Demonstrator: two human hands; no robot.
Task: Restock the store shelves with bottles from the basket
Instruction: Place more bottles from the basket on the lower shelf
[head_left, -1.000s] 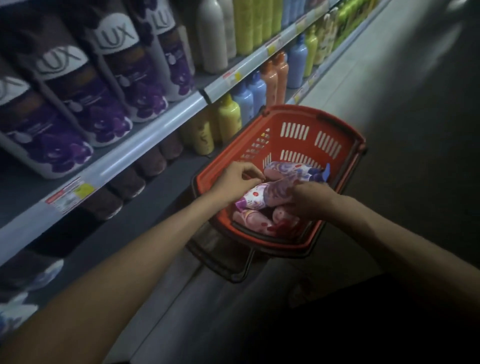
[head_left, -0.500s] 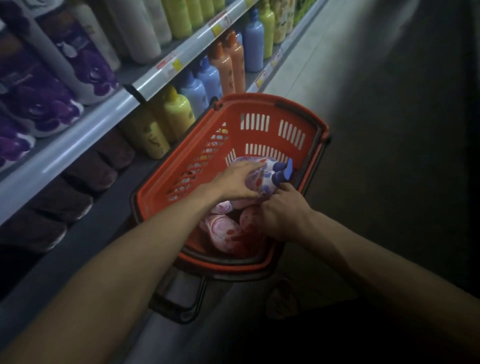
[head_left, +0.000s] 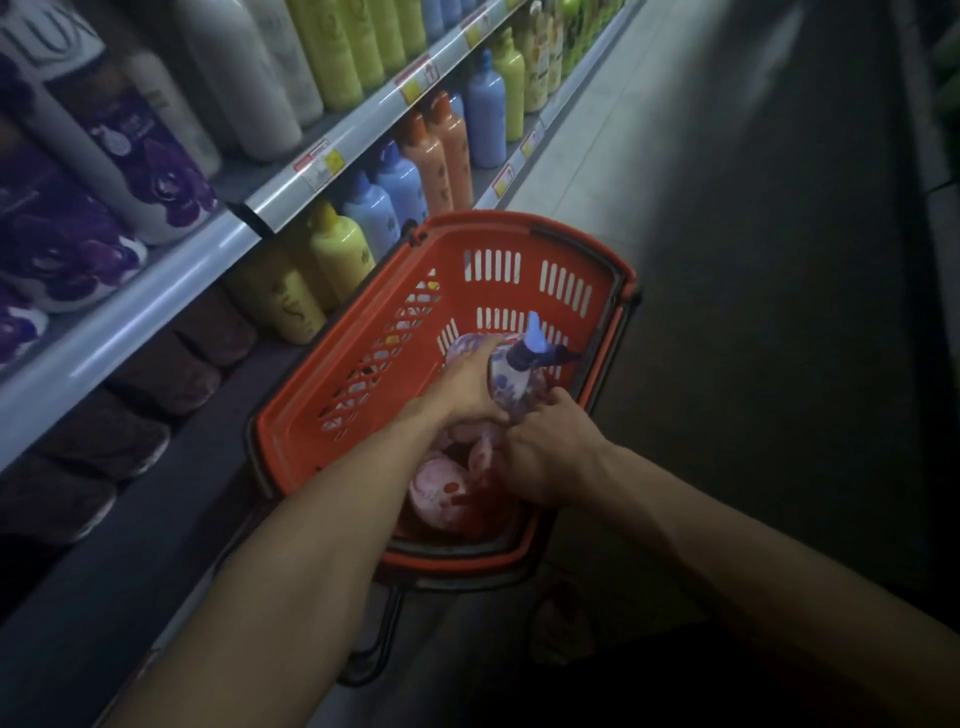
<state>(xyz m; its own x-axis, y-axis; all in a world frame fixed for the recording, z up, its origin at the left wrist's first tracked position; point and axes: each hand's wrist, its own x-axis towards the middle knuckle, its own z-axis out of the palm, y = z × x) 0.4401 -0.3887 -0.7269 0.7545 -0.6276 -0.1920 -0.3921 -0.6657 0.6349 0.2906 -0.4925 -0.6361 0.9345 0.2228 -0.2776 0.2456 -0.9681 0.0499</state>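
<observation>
An orange basket (head_left: 363, 364) stands on the floor beside the shelves. Inside it my left hand (head_left: 467, 389) grips a purple-and-white pump bottle (head_left: 511, 379), whose blue pump head points away from me. My right hand (head_left: 545, 452) is curled lower in the basket, against the bottle's base and over pink bottles; what it holds is hidden. A pink-and-white bottle (head_left: 441, 488) lies at the basket's near end. The store shelves (head_left: 332, 150) run along the left.
The upper shelf carries purple, white and green bottles (head_left: 332, 57). Below it stand yellow (head_left: 337, 249), blue and orange bottles (head_left: 436, 156), with dark packs (head_left: 156, 374) further along. The grey aisle floor (head_left: 727, 260) stretches away to the right of the basket.
My left hand has taken hold of the purple pump bottle and tilted it up, pump head raised. My view has shifted along the shelf, and the right hand has stayed low in the basket.
</observation>
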